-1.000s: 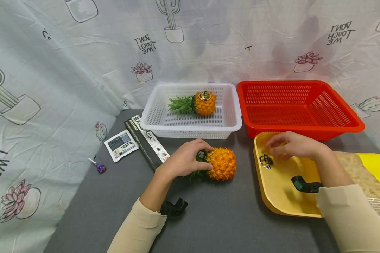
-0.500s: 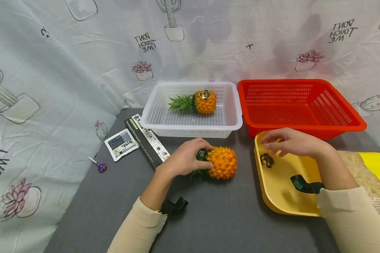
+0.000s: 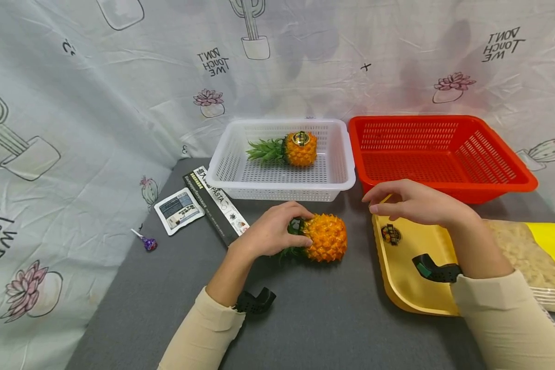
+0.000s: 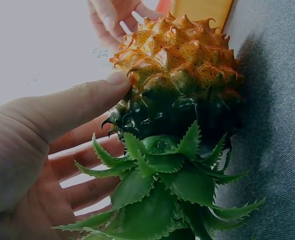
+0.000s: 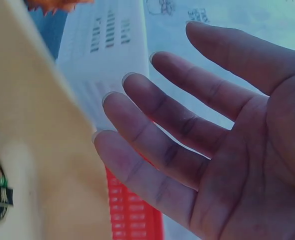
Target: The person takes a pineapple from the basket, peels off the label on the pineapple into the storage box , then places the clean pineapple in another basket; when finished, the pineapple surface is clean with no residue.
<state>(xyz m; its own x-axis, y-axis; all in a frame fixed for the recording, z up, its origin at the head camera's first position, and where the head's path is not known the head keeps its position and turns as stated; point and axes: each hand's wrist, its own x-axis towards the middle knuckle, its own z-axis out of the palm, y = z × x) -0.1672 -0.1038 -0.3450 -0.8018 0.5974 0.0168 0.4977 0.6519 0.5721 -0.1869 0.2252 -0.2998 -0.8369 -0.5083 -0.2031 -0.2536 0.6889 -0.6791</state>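
My left hand (image 3: 275, 229) holds a small orange pineapple (image 3: 327, 237) that lies on its side on the grey table. Its thumb presses the fruit just beyond the green leaves (image 4: 160, 200), and the other fingers reach behind it. Over the back left corner of a yellow tray (image 3: 388, 293) hovers my right hand (image 3: 423, 203). Nothing is between its spread, slightly bent fingers, as the right wrist view shows. A round black sticker (image 3: 390, 235) shows on the tray below that hand. Another pineapple (image 3: 300, 149), with a similar sticker, lies in the white basket (image 3: 277, 192).
A red basket (image 3: 444, 191) stands beside the white one at the back. To the left lie a black-and-white pasta box (image 3: 215, 205), a white sachet (image 3: 179, 210) and a purple lollipop (image 3: 149, 243). A yellow pasta bag (image 3: 527, 252) lies right of the tray.
My right hand has risen from over the tray's inside and moved left and back to its corner, its fingers loosening. My left hand and the pineapple have stayed in place.
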